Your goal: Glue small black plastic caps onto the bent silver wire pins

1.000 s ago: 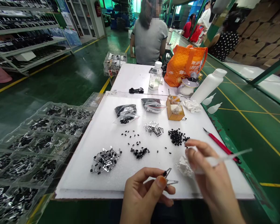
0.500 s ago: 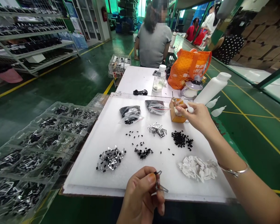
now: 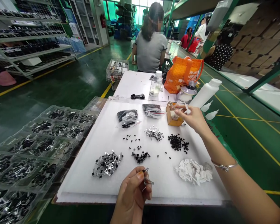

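At the front edge of the white table [image 3: 163,191], my left hand [image 3: 132,194] pinches small metal wire clips [image 3: 148,180] with a black piece at the end. My right hand [image 3: 194,119] is closed on a small white dropper [image 3: 187,111] beside the yellow-orange box [image 3: 175,120]. The box has clear and whitish items inside, partly hidden by my fingers. Between my hands lie a heap of small black pieces [image 3: 177,142], a smaller black heap [image 3: 140,157] and loose metal frames [image 3: 154,133]. Clips with black ends [image 3: 107,164] form a pile on the left.
White crumpled pieces [image 3: 193,171] lie at right. Two zip bags [image 3: 127,117] of black parts, a clear bottle [image 3: 156,85], an orange bag [image 3: 184,74] and a white bottle [image 3: 206,93] stand farther back. Compartment trays [image 3: 49,132] flank the left edge. A person [image 3: 150,49] sits ahead.
The whole view has shifted slightly, so things appear a little further left and lower. Both hands keep their holds, and the right stays by the box.
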Action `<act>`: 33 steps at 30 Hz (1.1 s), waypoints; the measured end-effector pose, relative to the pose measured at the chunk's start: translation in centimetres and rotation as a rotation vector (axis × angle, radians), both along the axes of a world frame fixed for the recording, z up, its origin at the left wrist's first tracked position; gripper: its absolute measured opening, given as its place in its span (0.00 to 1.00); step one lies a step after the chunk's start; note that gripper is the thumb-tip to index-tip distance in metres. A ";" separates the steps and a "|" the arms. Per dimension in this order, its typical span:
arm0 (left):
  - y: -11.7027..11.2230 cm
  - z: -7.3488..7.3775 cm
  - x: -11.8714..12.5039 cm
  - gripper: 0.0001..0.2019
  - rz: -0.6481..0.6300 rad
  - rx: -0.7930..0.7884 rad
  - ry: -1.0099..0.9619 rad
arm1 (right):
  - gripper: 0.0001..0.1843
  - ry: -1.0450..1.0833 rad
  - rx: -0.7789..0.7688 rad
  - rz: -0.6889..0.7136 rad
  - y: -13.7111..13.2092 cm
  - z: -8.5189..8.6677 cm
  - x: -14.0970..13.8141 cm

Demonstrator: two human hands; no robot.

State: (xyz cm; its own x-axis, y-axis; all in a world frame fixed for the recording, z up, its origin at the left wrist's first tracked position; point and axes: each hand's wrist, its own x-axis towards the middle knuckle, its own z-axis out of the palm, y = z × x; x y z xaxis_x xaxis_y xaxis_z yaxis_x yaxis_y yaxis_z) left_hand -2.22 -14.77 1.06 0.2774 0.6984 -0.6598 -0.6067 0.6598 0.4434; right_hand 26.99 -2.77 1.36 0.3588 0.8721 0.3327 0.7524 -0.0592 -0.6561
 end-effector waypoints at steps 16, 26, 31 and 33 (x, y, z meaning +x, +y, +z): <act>-0.3 -0.1 1.2 0.13 0.041 0.134 0.063 | 0.15 0.174 0.472 -0.193 -7.6 1.7 -5.6; -1.1 -0.3 1.6 0.12 0.028 0.243 0.193 | 0.08 0.716 0.255 0.088 -15.3 0.9 -10.8; -1.0 -0.4 1.7 0.13 0.024 0.241 0.237 | 0.07 0.665 0.247 0.110 -15.1 0.7 -11.3; -1.0 -0.3 1.7 0.13 0.034 0.249 0.251 | 0.06 0.666 0.255 0.116 -15.4 0.9 -11.6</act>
